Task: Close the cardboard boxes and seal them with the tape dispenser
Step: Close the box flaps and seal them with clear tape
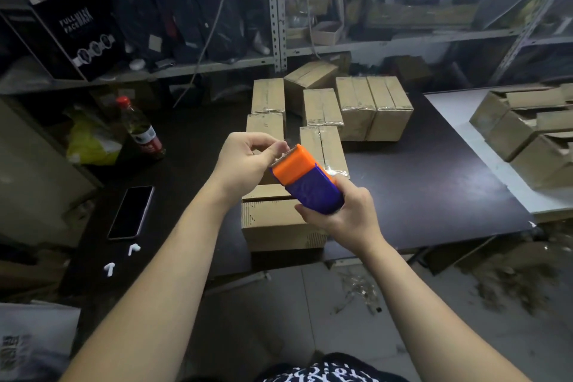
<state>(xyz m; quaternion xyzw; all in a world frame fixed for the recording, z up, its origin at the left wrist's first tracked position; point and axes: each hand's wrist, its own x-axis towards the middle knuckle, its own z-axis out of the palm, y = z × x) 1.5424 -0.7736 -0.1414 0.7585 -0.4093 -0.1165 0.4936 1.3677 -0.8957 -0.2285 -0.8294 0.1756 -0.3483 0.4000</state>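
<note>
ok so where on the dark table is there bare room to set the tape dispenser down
Widest bare patch: dark table right of the near box, between the sealed boxes and the white surface. A narrower strip lies between the phone and near box. Crowded behind, among sealed boxes.

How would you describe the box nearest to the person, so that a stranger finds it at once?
Start at the dark table. At its front edge, just below the orange and purple tape dispenser, stands one cardboard box. Unlike the boxes behind it, whose tops shine with tape, its flaps show a bare seam.
</note>
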